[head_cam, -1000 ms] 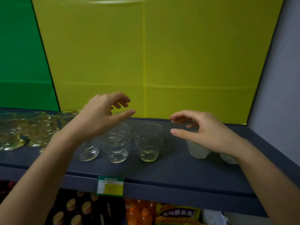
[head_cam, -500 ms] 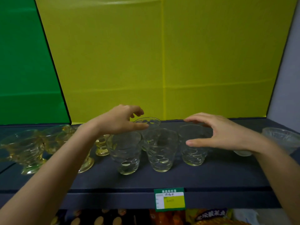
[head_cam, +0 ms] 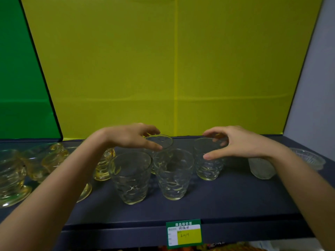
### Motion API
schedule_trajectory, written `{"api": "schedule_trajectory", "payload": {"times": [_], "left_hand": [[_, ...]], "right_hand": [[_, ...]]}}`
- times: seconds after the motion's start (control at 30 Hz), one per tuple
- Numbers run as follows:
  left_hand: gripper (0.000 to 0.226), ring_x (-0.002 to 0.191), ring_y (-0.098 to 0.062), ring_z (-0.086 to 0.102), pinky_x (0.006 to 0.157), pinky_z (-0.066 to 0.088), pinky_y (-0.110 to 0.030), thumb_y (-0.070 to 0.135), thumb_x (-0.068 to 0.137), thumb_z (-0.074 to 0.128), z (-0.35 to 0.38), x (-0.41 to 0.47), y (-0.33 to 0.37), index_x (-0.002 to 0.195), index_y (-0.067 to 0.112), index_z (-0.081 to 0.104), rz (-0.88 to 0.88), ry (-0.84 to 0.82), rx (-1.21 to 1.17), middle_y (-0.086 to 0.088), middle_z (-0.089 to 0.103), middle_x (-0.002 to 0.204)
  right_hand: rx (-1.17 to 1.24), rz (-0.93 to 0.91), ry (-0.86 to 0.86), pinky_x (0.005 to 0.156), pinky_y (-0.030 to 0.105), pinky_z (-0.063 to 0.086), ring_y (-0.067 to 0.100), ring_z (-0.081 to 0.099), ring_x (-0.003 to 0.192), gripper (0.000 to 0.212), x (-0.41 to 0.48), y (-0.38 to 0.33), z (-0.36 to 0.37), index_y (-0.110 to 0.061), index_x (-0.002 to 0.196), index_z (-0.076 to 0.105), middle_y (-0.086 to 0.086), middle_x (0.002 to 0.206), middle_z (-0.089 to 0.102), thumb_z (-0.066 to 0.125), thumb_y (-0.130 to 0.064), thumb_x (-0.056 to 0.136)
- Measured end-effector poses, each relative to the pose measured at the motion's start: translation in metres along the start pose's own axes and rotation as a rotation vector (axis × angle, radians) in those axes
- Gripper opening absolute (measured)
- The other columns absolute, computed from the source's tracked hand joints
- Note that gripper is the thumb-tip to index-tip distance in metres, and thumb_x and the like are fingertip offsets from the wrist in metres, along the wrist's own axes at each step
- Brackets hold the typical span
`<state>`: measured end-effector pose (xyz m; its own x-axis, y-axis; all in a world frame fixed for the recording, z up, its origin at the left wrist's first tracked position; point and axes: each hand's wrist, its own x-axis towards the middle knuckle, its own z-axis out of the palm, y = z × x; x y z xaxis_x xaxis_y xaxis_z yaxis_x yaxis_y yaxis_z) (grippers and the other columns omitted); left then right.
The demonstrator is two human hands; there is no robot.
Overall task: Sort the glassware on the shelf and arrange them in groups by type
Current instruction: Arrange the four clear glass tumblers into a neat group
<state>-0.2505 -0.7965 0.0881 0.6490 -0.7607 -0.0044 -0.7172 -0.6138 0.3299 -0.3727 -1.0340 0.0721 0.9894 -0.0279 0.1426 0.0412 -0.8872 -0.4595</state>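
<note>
Several clear dimpled tumblers stand mid-shelf: two in front point(head_cam: 130, 180) point(head_cam: 174, 176), one behind point(head_cam: 161, 142) and one to the right point(head_cam: 208, 165). My left hand point(head_cam: 128, 137) hovers over the back tumbler, thumb and fingers spread around its rim. My right hand point(head_cam: 237, 144) curves around the top of the right tumbler, fingers over the far rim and thumb in front. Neither glass is lifted, and I cannot tell whether either hand touches one. Yellow footed glass bowls point(head_cam: 12, 176) crowd the left, partly hidden by my left forearm.
A frosted glass point(head_cam: 261, 169) stands under my right wrist, and a clear ribbed bowl point(head_cam: 308, 158) sits at the far right. The dark shelf point(head_cam: 226, 200) carries a green and yellow price tag point(head_cam: 184, 234) on its front edge. A yellow panel backs the shelf.
The view has swung right and down, so the tumblers are now centred. Both hands have lowered onto the back and right tumblers, keeping the same spread pose.
</note>
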Motion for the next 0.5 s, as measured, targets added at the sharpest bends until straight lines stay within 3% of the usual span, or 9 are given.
{"api": "schedule_trajectory", "payload": {"times": [0.17,0.5], "left_hand": [[0.062,0.121,-0.009,0.046,0.090,0.033,-0.014,0.040,0.082,0.062,0.002,0.004,-0.001,0.136,0.016,0.042,-0.012,0.007,-0.010,0.001,0.048,0.138],[0.062,0.123,-0.013,0.046,0.097,0.033,-0.019,0.040,0.082,0.061,0.001,0.006,-0.009,0.134,0.013,0.043,-0.041,0.025,-0.026,-0.004,0.048,0.138]], "right_hand": [[0.071,0.002,-0.026,0.105,0.034,0.041,0.009,0.049,0.121,0.075,0.022,0.002,0.002,-0.025,0.129,0.048,-0.008,0.135,0.051,0.078,-0.044,0.062],[0.158,-0.052,-0.077,0.106,0.030,0.039,0.010,0.048,0.123,0.071,0.044,-0.003,0.011,-0.019,0.131,0.047,-0.003,0.136,0.051,0.078,-0.031,0.068]]}}
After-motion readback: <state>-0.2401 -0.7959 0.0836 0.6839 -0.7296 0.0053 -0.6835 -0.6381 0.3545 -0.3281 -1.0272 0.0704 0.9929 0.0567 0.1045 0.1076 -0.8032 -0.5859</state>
